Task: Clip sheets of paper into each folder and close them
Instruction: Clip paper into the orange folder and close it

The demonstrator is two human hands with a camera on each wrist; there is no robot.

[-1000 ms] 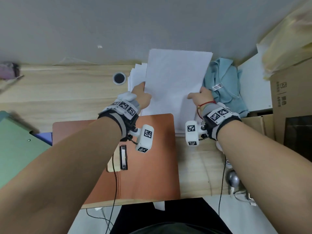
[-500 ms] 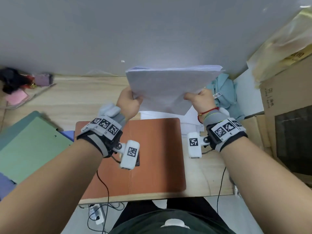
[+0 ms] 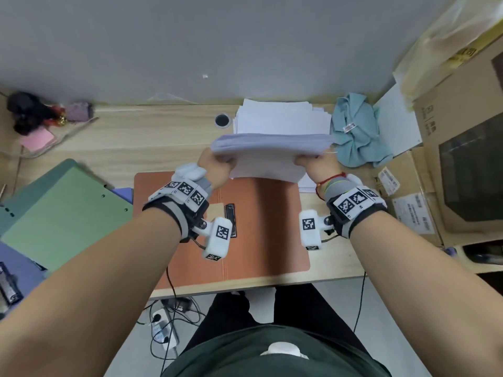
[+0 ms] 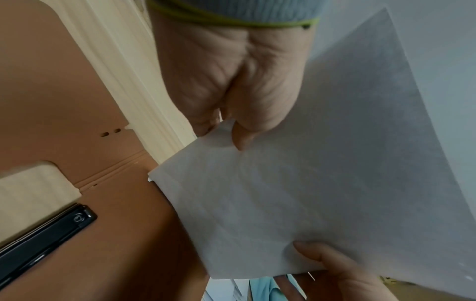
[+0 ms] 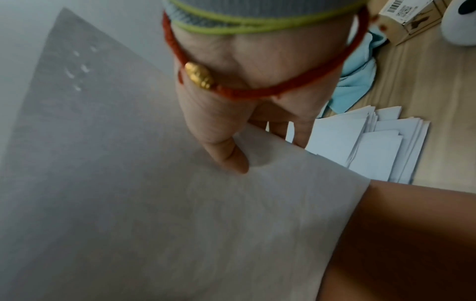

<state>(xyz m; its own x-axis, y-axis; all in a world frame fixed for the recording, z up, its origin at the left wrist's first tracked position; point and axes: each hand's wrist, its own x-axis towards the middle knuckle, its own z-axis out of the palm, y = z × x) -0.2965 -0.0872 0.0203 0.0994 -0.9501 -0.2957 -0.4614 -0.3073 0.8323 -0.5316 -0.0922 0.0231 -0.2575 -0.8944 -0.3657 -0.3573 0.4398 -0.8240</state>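
Left hand (image 3: 217, 170) pinches left edge of paper sheaf (image 3: 269, 156), thumb on near face, fingers behind. Right hand (image 3: 315, 167) pinches right edge same way. Sheaf held upright-tilted between both hands, raised off worktop (image 3: 152, 137). Orange folder (image 3: 261, 227) lies open flat below and just nearer than both hands; black clip (image 3: 230, 220) on its spine side, beneath left wrist. Loose paper stack (image 3: 283, 118) beyond hands. Green folder (image 3: 62, 213) well left of left hand. Blue cloth (image 3: 356, 129) just right of right hand.
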